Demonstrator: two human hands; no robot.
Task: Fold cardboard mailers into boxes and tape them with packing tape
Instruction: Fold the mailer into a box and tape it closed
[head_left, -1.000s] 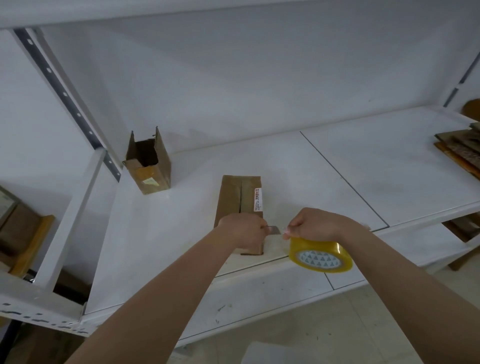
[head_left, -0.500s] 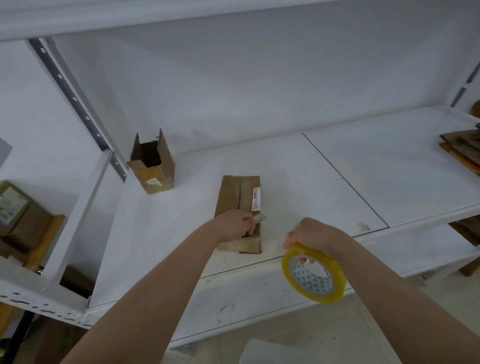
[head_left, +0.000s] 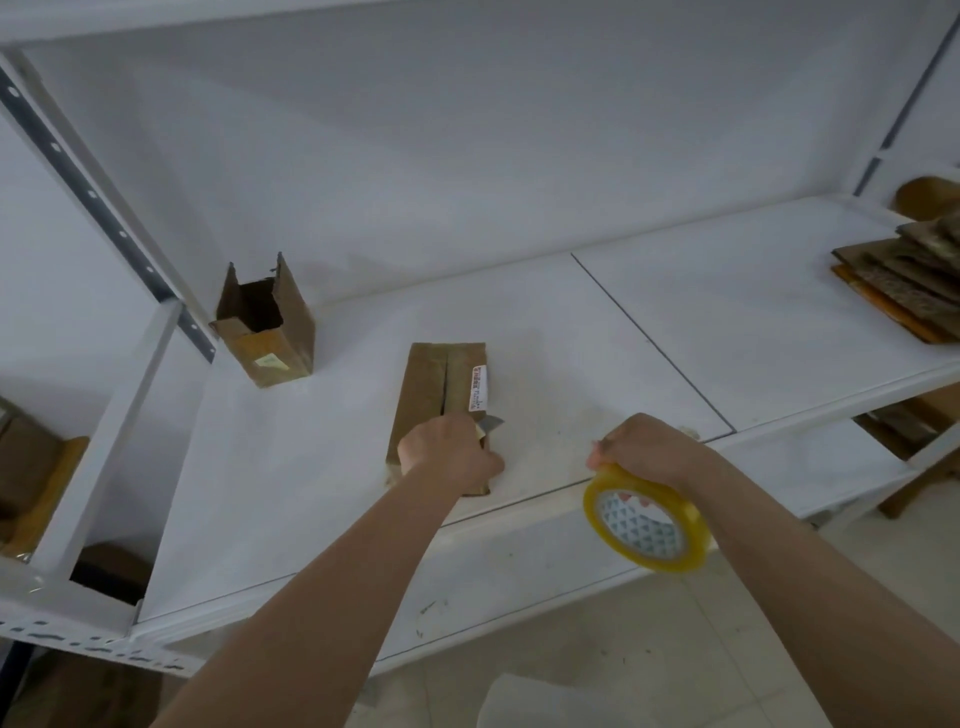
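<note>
A closed brown cardboard box (head_left: 440, 382) lies flat on the white shelf (head_left: 571, 338), its top seam running away from me and a white label along its right edge. My left hand (head_left: 448, 453) rests over the box's near end and grips a small knife whose metal blade (head_left: 491, 423) pokes out to the right. My right hand (head_left: 644, 448) is off the box's right side at the shelf's front edge and grips a yellow roll of packing tape (head_left: 647, 520), which hangs below the shelf edge.
An upright brown box (head_left: 266, 332) with open top flaps stands at the back left of the shelf. A stack of flat cardboard mailers (head_left: 906, 280) lies at the far right. More boxes sit on the lower left shelf (head_left: 31, 467). A metal upright (head_left: 93, 197) borders the left.
The two hands have separated: my right hand moved right and down with the tape roll, tilting it. My left hand moved onto the box's near end with the blade.
</note>
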